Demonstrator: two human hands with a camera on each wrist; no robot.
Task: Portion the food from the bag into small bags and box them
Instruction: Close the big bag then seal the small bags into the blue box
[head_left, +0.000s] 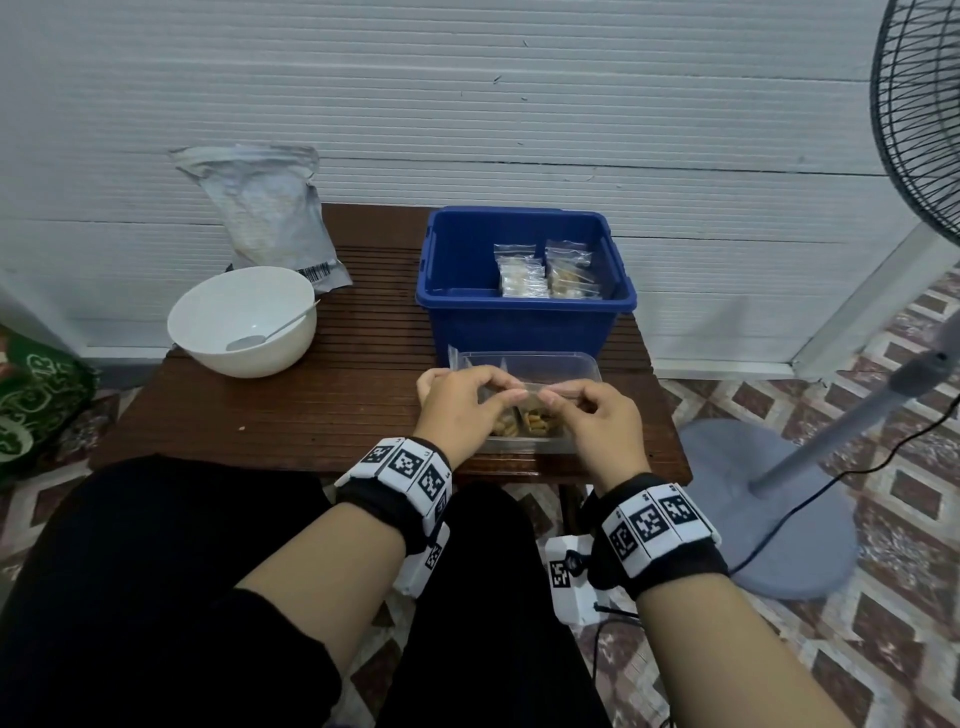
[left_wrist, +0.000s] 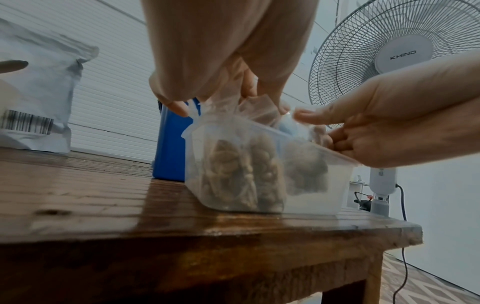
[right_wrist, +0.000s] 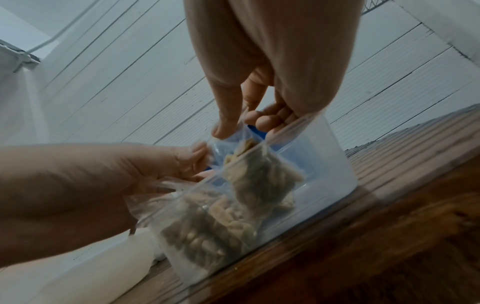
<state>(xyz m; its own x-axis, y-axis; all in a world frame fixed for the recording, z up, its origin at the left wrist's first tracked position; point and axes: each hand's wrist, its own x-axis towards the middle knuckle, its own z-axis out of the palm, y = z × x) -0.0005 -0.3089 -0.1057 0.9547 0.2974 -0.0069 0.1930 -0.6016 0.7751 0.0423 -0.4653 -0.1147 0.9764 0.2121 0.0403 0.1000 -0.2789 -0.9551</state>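
A small clear bag (head_left: 524, 397) of tan, pellet-like food is pinched at its top edge by both hands: the left hand (head_left: 457, 410) takes the left end, the right hand (head_left: 597, 421) the right end, fingers and thumbs curled onto the plastic. The bag is held upright in a clear plastic container (head_left: 582, 364), which is set at the table's (head_left: 311, 415) near edge, toward the near right corner. A second filled small bag (right_wrist: 207, 224) is seen beside it, at the container's left end. The food shows as short beige pieces packed in the lower part of each bag; above them the plastic is crinkled.

Just behind the container, a blue bin (head_left: 519, 322) is placed at the far right of the table, with several filled packets (head_left: 545, 275) stood along its right side. A white bowl (head_left: 241, 322) with a spoon (head_left: 270, 332) is set near the left edge, and a large silvery pouch (head_left: 270, 218) is propped at the far left corner against the wall. Bare wood is left between the bowl and the container. A standing fan (head_left: 924, 130) is placed on the floor beyond the right edge.
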